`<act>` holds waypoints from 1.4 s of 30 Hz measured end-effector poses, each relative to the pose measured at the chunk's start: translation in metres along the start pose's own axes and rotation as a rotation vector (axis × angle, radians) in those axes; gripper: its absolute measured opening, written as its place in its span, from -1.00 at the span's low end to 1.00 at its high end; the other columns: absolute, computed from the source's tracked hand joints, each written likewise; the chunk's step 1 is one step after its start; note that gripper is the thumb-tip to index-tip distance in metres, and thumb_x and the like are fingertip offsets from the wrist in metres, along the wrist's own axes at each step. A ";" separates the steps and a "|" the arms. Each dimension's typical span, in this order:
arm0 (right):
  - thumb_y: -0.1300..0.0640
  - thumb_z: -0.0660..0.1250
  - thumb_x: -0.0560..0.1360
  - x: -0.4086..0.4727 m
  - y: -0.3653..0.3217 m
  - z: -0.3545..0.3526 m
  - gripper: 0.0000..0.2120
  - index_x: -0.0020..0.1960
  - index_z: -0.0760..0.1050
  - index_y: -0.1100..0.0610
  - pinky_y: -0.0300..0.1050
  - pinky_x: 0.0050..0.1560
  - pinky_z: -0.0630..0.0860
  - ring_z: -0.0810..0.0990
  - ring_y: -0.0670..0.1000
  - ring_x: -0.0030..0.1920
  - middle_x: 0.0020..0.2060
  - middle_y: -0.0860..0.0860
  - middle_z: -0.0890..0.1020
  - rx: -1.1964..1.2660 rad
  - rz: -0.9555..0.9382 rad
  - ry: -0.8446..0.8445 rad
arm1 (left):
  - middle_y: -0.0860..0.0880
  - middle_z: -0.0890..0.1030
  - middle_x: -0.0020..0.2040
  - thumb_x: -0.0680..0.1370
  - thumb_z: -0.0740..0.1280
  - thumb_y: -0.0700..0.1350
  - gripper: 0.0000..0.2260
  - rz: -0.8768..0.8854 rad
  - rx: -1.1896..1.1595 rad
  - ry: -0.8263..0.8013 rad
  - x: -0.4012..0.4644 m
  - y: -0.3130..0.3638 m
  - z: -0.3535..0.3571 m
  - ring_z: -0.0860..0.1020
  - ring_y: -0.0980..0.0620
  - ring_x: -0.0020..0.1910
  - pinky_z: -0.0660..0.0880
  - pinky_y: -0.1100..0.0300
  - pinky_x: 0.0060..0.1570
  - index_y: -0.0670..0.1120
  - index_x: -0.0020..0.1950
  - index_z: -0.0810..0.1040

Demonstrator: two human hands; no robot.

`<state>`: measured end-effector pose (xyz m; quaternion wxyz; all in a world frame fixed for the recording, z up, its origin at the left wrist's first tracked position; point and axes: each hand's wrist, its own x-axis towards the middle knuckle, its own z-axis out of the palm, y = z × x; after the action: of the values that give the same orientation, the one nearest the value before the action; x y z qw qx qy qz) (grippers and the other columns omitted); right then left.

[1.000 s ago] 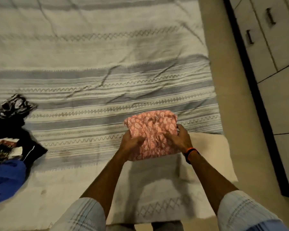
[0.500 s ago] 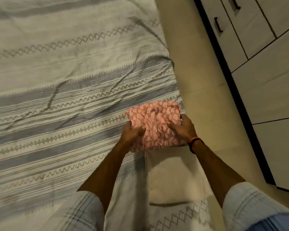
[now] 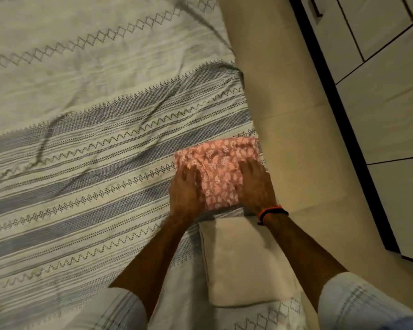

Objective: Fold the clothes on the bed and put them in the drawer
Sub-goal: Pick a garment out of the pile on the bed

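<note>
Near the bed's (image 3: pixel 86 148) right edge, a folded pink garment (image 3: pixel 218 166) is pressed flat by both hands, left hand (image 3: pixel 185 192) and right hand (image 3: pixel 255 186), fingers straight on top. No writing is seen. A folded cream cloth (image 3: pixel 246 260) lies just below.
</note>
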<state>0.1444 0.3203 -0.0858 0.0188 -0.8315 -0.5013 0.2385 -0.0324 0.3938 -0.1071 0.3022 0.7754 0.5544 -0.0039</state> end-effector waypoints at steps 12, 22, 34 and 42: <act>0.09 0.34 0.55 -0.017 -0.015 -0.025 -0.39 0.53 0.20 0.16 0.10 0.43 0.30 0.31 0.20 0.43 0.45 0.19 0.33 0.162 -0.020 -0.126 | -0.18 0.29 0.51 0.58 0.32 0.03 -0.45 -0.015 -0.044 -0.253 -0.018 0.005 -0.044 0.29 -0.20 0.46 0.30 -0.16 0.40 -0.11 0.51 0.28; 0.15 0.36 0.52 -0.114 -0.095 -0.065 -0.54 0.39 0.37 0.20 -0.01 0.27 0.40 0.46 0.16 0.28 0.30 0.17 0.45 0.354 -0.197 -0.089 | -0.12 0.41 0.44 0.50 0.45 -0.03 -0.40 -0.180 -0.223 -0.090 -0.151 -0.017 -0.146 0.37 -0.10 0.41 0.29 0.17 0.30 -0.16 0.47 0.34; 0.09 0.45 0.50 -0.273 -0.267 -0.014 -0.63 0.26 0.50 0.14 -0.05 0.07 0.57 0.60 -0.01 -0.02 0.18 0.05 0.56 0.465 -0.428 -0.173 | -0.14 0.47 0.37 0.49 0.47 -0.10 -0.45 -0.433 -0.499 0.168 -0.368 -0.167 -0.226 0.51 -0.11 0.27 0.46 0.14 0.18 -0.18 0.42 0.38; 0.12 0.45 0.50 -0.389 -0.410 0.064 -0.70 0.20 0.52 0.16 -0.22 -0.05 0.46 0.59 -0.03 -0.10 0.12 0.05 0.59 0.424 -0.546 -0.258 | -0.11 0.47 0.38 0.52 0.44 -0.09 -0.50 -0.594 -0.639 0.296 -0.517 -0.307 -0.252 0.53 -0.09 0.26 0.44 0.23 0.09 -0.15 0.41 0.38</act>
<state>-0.3694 0.1828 0.1148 0.1903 -0.6079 -0.6425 0.4260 -0.5787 0.1321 0.1325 0.4293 0.4432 0.7632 0.1917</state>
